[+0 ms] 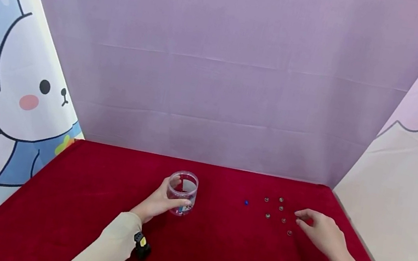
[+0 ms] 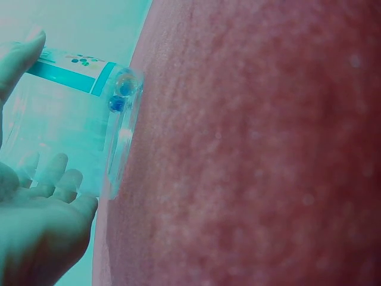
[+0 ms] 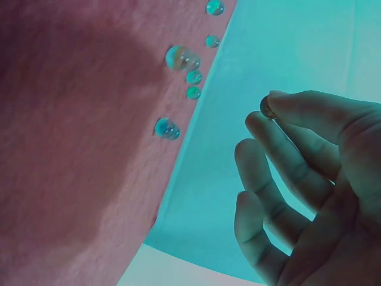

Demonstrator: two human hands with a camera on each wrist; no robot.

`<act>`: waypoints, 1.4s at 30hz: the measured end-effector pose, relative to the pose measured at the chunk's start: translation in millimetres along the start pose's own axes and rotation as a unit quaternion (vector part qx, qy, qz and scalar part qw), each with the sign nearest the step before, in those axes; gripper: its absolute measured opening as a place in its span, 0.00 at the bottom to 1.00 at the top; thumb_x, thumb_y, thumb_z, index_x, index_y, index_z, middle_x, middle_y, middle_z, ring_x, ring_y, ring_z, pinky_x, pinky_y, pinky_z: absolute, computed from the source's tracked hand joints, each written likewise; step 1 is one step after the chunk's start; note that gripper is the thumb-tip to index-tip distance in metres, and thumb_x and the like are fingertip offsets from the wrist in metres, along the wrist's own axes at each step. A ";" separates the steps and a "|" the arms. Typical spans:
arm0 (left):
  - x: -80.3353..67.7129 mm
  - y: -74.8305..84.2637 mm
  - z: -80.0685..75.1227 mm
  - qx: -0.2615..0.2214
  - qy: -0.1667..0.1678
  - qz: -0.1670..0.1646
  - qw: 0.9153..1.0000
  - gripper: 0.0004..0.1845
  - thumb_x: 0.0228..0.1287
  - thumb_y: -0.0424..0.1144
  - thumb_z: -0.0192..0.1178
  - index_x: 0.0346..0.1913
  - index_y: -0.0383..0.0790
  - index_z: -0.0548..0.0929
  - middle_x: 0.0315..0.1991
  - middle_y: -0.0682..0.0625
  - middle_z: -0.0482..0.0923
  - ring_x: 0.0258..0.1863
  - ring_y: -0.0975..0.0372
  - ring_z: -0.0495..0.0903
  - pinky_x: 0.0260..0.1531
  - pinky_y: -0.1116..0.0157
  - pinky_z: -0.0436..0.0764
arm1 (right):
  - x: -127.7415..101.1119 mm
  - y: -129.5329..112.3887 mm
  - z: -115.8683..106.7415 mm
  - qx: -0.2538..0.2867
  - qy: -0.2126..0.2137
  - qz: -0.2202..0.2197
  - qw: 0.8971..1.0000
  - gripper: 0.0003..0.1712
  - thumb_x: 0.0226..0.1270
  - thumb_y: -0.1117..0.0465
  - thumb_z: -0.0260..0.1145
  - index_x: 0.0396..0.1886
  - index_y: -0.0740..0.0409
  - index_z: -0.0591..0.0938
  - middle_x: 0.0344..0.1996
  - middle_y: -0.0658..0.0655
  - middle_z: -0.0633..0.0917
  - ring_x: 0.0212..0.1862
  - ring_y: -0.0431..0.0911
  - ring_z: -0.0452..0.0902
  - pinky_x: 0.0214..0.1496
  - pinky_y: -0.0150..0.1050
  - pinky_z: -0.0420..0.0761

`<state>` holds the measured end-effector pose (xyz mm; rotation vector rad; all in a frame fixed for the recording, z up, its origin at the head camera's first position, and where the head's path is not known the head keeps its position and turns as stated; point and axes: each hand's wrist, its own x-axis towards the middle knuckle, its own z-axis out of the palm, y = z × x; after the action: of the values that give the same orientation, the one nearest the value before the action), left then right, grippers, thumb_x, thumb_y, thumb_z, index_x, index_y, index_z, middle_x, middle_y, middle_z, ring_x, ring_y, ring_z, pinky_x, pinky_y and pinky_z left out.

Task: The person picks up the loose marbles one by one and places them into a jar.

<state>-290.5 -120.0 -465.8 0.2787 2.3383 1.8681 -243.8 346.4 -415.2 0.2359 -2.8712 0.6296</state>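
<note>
A clear plastic jar (image 1: 191, 196), open at the top, stands upright at the middle of the table. My left hand (image 1: 156, 203) grips it from the left, thumb across the front, fingers behind. In the left wrist view, a blue marble (image 2: 117, 104) and an amber-tinged one (image 2: 125, 84) lie at the jar's bottom. My right hand (image 1: 323, 232) is over the table's right side, pinching a small glass marble (image 3: 268, 108) between thumb and index finger, other fingers loosely bent. To its left, several clear marbles (image 1: 281, 208) lie scattered with one blue marble (image 1: 246, 202).
A red cloth (image 1: 212, 252) covers the table. A purple curtain (image 1: 220, 67) hangs along its back edge. Printed cloth panels stand at both sides, the left one with a cartoon rabbit (image 1: 34, 72).
</note>
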 end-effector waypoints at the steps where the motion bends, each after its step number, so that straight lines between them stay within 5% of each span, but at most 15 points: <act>1: 0.0 0.1 -0.1 0.000 0.000 0.000 1.000 0.53 0.54 0.51 0.77 0.76 0.48 0.53 0.73 0.45 0.59 0.68 0.49 0.61 0.62 0.44 0.71 | 0.8 -1.5 0.2 0.002 0.002 -0.002 1.000 0.14 0.66 0.61 0.70 0.51 0.53 0.86 0.43 0.55 0.87 0.38 0.48 0.81 0.29 0.43 0.78; 10: 0.0 -1.1 -0.7 0.000 0.002 -0.001 1.000 0.52 0.55 0.51 0.76 0.75 0.48 0.54 0.73 0.45 0.60 0.69 0.49 0.61 0.63 0.43 0.70 | 8.2 -18.1 5.1 0.012 0.014 -0.014 1.000 0.13 0.66 0.61 0.70 0.50 0.52 0.87 0.42 0.54 0.87 0.31 0.42 0.77 0.26 0.41 0.74; 18: -2.2 -0.4 -1.8 -0.001 -0.001 0.001 1.000 0.52 0.54 0.51 0.76 0.76 0.48 0.53 0.73 0.45 0.60 0.70 0.49 0.60 0.63 0.43 0.69 | 15.6 -34.5 9.4 0.019 0.021 -0.035 0.999 0.13 0.66 0.61 0.70 0.49 0.49 0.87 0.44 0.52 0.87 0.37 0.45 0.82 0.32 0.45 0.79; 26: -5.5 1.6 -3.4 -0.004 -0.004 0.004 1.000 0.52 0.55 0.51 0.76 0.75 0.47 0.54 0.73 0.45 0.60 0.69 0.49 0.61 0.63 0.43 0.70 | 20.6 -55.9 11.6 0.036 0.019 -0.040 0.998 0.14 0.68 0.61 0.69 0.52 0.51 0.86 0.40 0.51 0.86 0.28 0.41 0.76 0.28 0.40 0.75; 35: -5.2 0.5 -2.6 0.000 -0.004 0.000 1.000 0.52 0.55 0.51 0.76 0.75 0.47 0.54 0.73 0.45 0.60 0.69 0.49 0.61 0.63 0.42 0.70 | 30.0 -72.4 25.0 0.051 0.030 -0.050 0.997 0.12 0.67 0.60 0.70 0.50 0.49 0.87 0.43 0.49 0.86 0.36 0.43 0.78 0.34 0.41 0.78; 42: -3.9 -0.1 -2.4 0.003 -0.002 -0.003 1.000 0.53 0.54 0.52 0.76 0.75 0.47 0.54 0.73 0.45 0.60 0.69 0.49 0.61 0.63 0.42 0.69 | 39.3 -86.8 33.6 0.082 0.022 -0.053 0.995 0.12 0.67 0.60 0.70 0.49 0.47 0.87 0.40 0.49 0.86 0.28 0.42 0.80 0.31 0.40 0.78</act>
<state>-287.2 -123.2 -465.4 0.2740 2.3395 1.8565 -270.1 249.7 -402.0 0.3904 -2.7456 0.8381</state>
